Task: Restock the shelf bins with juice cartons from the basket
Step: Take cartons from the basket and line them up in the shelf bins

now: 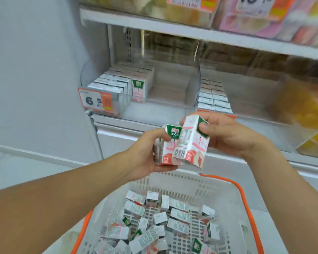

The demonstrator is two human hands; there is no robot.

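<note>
White shelf [173, 30], clear bin [173, 105], both hands gripping cartons [189, 143] above basket [200, 182]

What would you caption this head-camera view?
Both hands, left and right, hold juice cartons above the basket, before a half-filled shelf bin.

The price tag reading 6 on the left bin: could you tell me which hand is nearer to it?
Left. The left hand is below and right of the price tag, holding a carton; the right hand is farther right.
</note>
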